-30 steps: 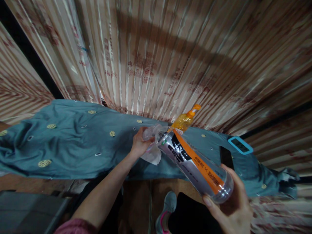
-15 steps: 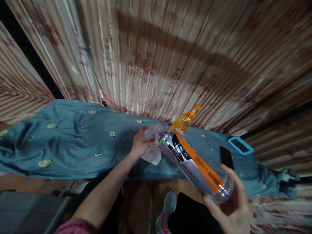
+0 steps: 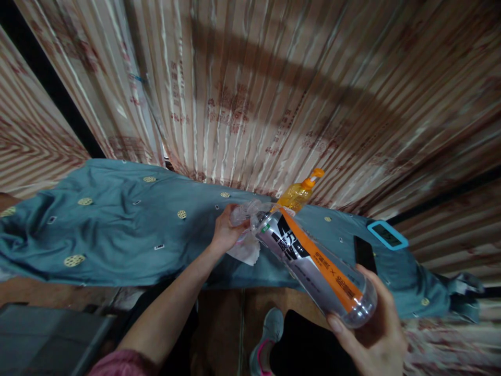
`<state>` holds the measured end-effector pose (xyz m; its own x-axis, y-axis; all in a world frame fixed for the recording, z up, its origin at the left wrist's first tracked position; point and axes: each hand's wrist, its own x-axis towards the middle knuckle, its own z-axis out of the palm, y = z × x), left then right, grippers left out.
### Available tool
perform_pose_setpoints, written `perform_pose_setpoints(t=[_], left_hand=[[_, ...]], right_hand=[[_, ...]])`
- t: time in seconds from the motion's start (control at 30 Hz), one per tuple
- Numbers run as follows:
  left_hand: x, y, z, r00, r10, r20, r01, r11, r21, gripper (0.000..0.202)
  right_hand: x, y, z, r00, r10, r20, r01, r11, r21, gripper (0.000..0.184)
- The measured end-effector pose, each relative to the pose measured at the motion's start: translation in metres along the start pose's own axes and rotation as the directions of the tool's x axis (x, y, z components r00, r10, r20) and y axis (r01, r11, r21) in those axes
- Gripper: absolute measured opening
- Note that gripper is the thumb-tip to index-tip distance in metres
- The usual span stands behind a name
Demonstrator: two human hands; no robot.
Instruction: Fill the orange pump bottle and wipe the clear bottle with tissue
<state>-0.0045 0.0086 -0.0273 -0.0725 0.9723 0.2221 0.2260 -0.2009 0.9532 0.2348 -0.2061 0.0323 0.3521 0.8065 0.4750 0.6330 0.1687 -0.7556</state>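
Note:
A large clear plastic bottle [image 3: 309, 266] with a silver and orange label lies slanted across the front of me. My right hand [image 3: 376, 324] grips its base, thumb below and fingers round the far side. At the upper left end, my left hand [image 3: 226, 230] is closed around the clear, narrow neck part; its fingertips are partly hidden. Beneath that end, a white tissue [image 3: 246, 251] rests on the cloth. Just behind the bottle stands a yellow pump bottle [image 3: 296, 196] with an orange top, partly covered by it.
A teal patterned cloth [image 3: 129, 230] covers the long narrow surface. Toward the right lie a black phone [image 3: 365, 254] and a blue-framed digital clock [image 3: 387, 235]. Pleated curtain [image 3: 250, 94] hangs right behind. A grey box [image 3: 47, 339] stands at lower left.
Both hands and the bottle keep nearly the same pose. The whole view has shifted very slightly.

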Motion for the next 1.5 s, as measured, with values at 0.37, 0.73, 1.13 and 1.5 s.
perform_pose_setpoints(t=[0.37,0.73,1.13,1.5], left_hand=[[0.0,0.0001,0.0008,1.0,0.0,-0.016,0.0,1.0,0.004,0.044],[0.0,0.0007,0.0008,1.0,-0.008,-0.009,0.008,1.0,-0.011,0.044],[0.0008,0.0001,0.0016,1.0,-0.022,-0.008,0.022,1.0,0.001,0.043],[0.0007,0.0,0.0013,1.0,-0.003,0.005,0.002,1.0,0.016,0.045]], right_hand=[[0.0005,0.0031,-0.0016,1.0,-0.016,0.002,0.016,1.0,-0.018,0.09],[0.0,0.0028,-0.0005,1.0,-0.001,-0.008,0.001,1.0,-0.027,0.088],[-0.001,0.0022,-0.0003,1.0,0.024,-0.011,-0.023,0.999,0.026,0.091],[-0.0018,0.0037,0.0004,0.999,0.036,-0.014,-0.035,0.999,0.033,0.093]])
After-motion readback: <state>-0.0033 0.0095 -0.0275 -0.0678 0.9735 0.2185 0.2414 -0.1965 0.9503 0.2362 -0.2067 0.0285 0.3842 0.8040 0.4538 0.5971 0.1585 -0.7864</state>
